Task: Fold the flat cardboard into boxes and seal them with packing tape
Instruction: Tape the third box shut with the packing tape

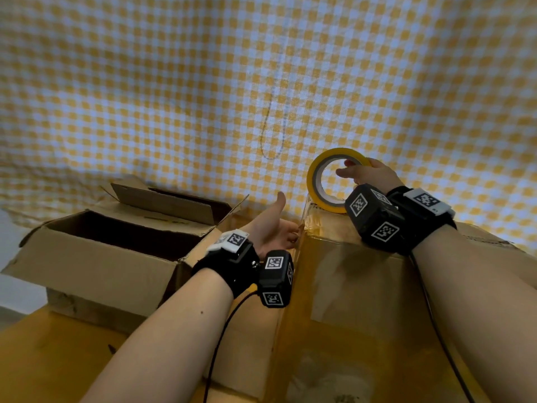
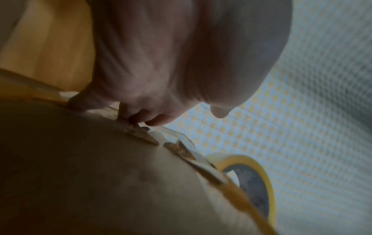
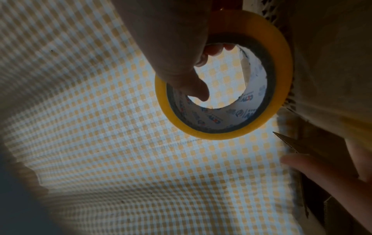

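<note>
The closed cardboard box (image 1: 363, 286) lies nearest the person, its top glossy with tape run along the seam. At its far edge stands the yellow packing tape roll (image 1: 319, 196), upright on its rim and touching the box. The right hand (image 1: 369, 173) is clamped on the roll, fingers hooked through the core and thumb outside. The left hand (image 1: 276, 228) lies against the box's far left edge, thumb raised; its fingertips (image 2: 136, 117) seem to press the clear tape onto the cardboard, but whether they pinch it I cannot tell.

The roll looks light and stiff, best held through the core as now; the free strip is thin, sticky and likely to wrinkle or fold on itself if slack. The cardboard is light, fairly stiff, and dents at corners.

Just left stands an open cardboard box (image 1: 110, 251), flaps up, close to the left forearm. A yellow checked cloth (image 1: 174, 82) covers the surface beyond.
</note>
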